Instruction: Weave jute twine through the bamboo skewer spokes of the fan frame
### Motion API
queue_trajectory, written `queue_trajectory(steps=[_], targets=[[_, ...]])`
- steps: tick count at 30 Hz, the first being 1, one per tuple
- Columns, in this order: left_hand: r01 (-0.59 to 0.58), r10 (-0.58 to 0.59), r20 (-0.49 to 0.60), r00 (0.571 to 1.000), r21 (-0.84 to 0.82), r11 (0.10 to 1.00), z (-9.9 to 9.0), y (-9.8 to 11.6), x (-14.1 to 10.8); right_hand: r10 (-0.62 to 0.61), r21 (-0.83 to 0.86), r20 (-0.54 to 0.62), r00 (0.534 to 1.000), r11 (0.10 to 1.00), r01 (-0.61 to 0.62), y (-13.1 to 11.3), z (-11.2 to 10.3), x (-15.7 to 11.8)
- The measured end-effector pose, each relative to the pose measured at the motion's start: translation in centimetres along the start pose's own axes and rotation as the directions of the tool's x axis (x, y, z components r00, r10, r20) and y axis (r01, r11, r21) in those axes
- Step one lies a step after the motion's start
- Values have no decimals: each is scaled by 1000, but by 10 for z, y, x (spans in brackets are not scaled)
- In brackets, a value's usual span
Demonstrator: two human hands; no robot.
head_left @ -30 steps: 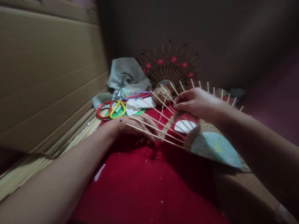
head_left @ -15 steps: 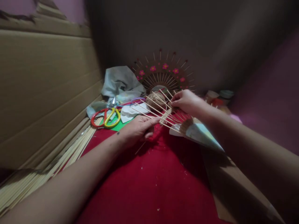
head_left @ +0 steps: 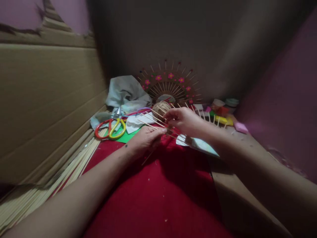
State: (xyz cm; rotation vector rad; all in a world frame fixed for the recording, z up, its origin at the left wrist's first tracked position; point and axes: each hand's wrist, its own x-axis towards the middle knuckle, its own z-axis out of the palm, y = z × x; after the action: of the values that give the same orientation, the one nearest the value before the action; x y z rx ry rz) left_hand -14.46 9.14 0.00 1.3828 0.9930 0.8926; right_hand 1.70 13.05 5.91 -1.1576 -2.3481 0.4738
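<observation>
Thin wooden sticks [head_left: 155, 119] fan out between my two hands, with woven twine crossing them. My left hand [head_left: 148, 138] pinches the near edge of this stick frame between thumb and fingers. Over the middle of the sticks, my right hand [head_left: 180, 120] has its fingers closed at the twine and hides part of the weave. A ball of brown twine [head_left: 160, 109] lies just behind the sticks. Beneath the frame is a pale blue and white piece [head_left: 204, 146], partly covered by my right forearm.
Scissors with red and yellow handles [head_left: 110, 129] lie at left on green paper [head_left: 127, 136], near a grey cloth [head_left: 128, 92]. A flowered fan [head_left: 170, 84] stands behind. Long sticks [head_left: 71, 168] line the cardboard [head_left: 49, 109]. Coloured packets [head_left: 240, 127] sit at right on the table.
My right hand has moved left and nearer, closer to my left hand, and now covers the woven part. The view has shifted slightly, showing more coloured packets at right.
</observation>
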Motion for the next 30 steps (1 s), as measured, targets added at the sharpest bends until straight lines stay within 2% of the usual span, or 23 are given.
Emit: queue_trajectory(steps=[4,7,11,13,17,19,26,30], targets=[[-30,30,20,999,-4,1000,1,-3,1,19,-119,131,991,993,-3,-7,1,4],[-43,45,61,997,-25,999,-2,-1,0,1,-133,248,969,991,33,-8,-4,9],[0,-11,245,970,44,999,-18,8,-4,-13,-48,290,957,998,28,-9,-11,9],[27,-61,291,955,120,992,-31,13,-4,-10,-21,277,961,1000,17,-11,-12,6],[-2,-42,205,978,210,978,-58,18,-2,-17,-24,230,973,999,23,-18,-9,-4],[-13,-31,198,980,217,976,-69,20,-2,-19,-29,217,976,999,26,-21,-6,-8],[17,-27,101,995,97,995,-98,23,-11,-2,9,162,987,1000,1,-19,4,-14],[-39,37,42,998,41,998,-106,23,-13,24,29,180,983,999,-29,-19,9,-16]])
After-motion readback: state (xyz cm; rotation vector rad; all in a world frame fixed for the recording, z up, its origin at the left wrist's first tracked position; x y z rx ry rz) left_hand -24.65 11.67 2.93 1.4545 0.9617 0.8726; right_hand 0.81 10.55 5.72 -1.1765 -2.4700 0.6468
